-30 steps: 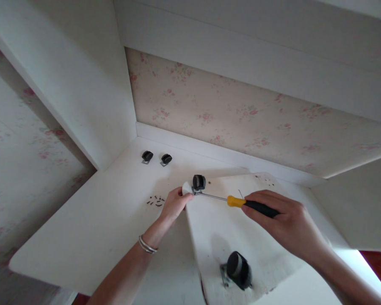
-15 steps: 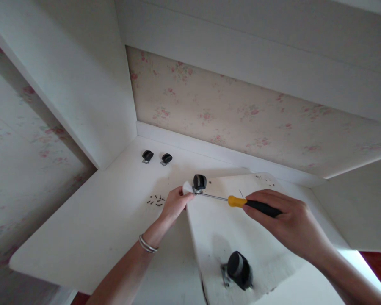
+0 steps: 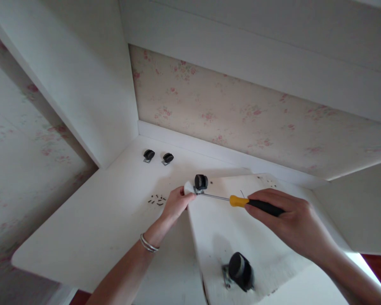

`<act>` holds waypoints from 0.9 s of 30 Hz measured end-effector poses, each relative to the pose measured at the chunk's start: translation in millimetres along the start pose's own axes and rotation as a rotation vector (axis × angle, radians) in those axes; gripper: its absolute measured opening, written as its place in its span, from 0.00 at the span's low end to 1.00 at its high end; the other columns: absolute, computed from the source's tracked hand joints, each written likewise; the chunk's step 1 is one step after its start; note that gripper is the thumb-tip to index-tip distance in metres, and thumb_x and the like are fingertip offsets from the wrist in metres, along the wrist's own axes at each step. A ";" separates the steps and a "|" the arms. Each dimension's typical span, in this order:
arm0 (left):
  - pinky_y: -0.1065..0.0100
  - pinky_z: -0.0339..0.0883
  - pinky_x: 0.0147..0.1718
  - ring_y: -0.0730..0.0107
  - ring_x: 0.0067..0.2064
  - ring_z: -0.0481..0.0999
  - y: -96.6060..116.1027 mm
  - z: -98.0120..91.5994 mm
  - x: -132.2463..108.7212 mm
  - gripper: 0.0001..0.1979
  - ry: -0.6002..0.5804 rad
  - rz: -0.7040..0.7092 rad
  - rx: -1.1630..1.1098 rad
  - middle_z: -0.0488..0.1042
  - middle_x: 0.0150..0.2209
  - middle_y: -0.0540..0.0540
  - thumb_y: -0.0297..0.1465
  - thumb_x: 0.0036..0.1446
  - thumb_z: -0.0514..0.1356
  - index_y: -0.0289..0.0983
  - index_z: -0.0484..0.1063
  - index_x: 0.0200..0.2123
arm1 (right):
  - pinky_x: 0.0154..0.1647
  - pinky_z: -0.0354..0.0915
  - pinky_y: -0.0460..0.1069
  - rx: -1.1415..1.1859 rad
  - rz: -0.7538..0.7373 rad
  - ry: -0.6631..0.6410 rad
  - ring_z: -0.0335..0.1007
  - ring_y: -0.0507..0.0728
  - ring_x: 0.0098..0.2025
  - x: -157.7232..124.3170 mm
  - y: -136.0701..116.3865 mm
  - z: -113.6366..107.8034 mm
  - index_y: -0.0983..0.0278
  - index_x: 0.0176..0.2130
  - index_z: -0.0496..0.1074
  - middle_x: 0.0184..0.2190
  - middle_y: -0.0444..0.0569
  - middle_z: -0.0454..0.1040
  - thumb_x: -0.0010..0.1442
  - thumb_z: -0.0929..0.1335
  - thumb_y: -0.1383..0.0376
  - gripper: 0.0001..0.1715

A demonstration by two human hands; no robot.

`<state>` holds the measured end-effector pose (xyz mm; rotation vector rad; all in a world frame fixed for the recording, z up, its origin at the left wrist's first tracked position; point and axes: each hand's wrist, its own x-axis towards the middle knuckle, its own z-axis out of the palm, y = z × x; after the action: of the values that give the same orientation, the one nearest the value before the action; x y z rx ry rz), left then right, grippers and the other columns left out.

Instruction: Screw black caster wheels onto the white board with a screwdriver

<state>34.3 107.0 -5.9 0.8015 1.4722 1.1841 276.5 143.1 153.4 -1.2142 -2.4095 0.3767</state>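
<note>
My right hand point(image 3: 285, 218) is wrapped round a screwdriver point(image 3: 239, 201) with a yellow and black handle. Its shaft points left, and the tip meets the metal plate of a black caster point(image 3: 201, 182). That caster sits at the corner of a white board point(image 3: 228, 224). My left hand point(image 3: 176, 201) pinches the same corner, thumb on top close to the plate and fingers hidden behind the edge. Whatever screw is at the tip is too small to make out. Nearer to me, a second caster point(image 3: 240, 271) is mounted on the board.
Two loose casters point(image 3: 149, 155) lie on the white tabletop point(image 3: 92, 212) at the back left. Several small screws point(image 3: 157, 200) are scattered left of my left hand. A thin dark rod point(image 3: 242, 194) shows by the screwdriver handle. White panels and floral wallpaper point(image 3: 209, 97) rise behind.
The view has shifted very slightly. Both hands keep their places, with the screwdriver still against the caster plate.
</note>
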 end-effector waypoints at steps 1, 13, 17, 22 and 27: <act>0.72 0.53 0.22 0.73 0.25 0.64 -0.3 0.0 0.0 0.07 0.001 0.001 0.000 0.67 0.23 0.52 0.34 0.48 0.62 0.37 0.69 0.27 | 0.40 0.73 0.53 0.000 -0.002 0.003 0.77 0.58 0.38 0.3 0.0 0.0 0.55 0.37 0.78 0.38 0.44 0.80 0.58 0.71 0.53 0.10; 0.71 0.55 0.23 0.71 0.26 0.67 -5.6 -1.1 3.8 0.08 -0.028 0.005 -0.023 0.70 0.25 0.50 0.35 0.48 0.62 0.37 0.72 0.30 | 0.36 0.74 0.52 -0.024 0.025 0.012 0.78 0.58 0.35 8.0 -5.6 -2.2 0.55 0.35 0.79 0.37 0.45 0.81 0.58 0.70 0.51 0.12; 0.71 0.54 0.23 0.71 0.26 0.66 -5.3 -0.7 2.9 0.08 -0.018 0.000 -0.021 0.69 0.24 0.51 0.35 0.48 0.63 0.37 0.71 0.29 | 0.37 0.74 0.52 -0.026 0.027 0.012 0.78 0.58 0.35 7.7 -6.7 -3.1 0.54 0.35 0.79 0.37 0.45 0.81 0.57 0.70 0.51 0.13; 0.72 0.52 0.23 0.73 0.25 0.64 -8.2 -0.5 4.1 0.07 0.002 0.024 -0.003 0.67 0.23 0.53 0.34 0.47 0.63 0.37 0.70 0.27 | 0.37 0.74 0.51 -0.029 0.034 0.004 0.78 0.57 0.36 8.1 -6.6 -5.1 0.54 0.35 0.79 0.37 0.43 0.81 0.57 0.70 0.51 0.12; 0.72 0.52 0.23 0.73 0.25 0.63 -8.8 0.4 4.3 0.06 0.011 0.043 0.007 0.66 0.22 0.53 0.33 0.47 0.63 0.37 0.70 0.26 | 0.37 0.73 0.52 -0.038 0.041 -0.002 0.78 0.57 0.36 9.2 -5.8 -6.6 0.54 0.36 0.79 0.36 0.43 0.81 0.56 0.71 0.50 0.13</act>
<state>34.5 108.5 -15.6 0.8360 1.4758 1.2175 270.7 147.6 163.7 -1.2820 -2.4066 0.3458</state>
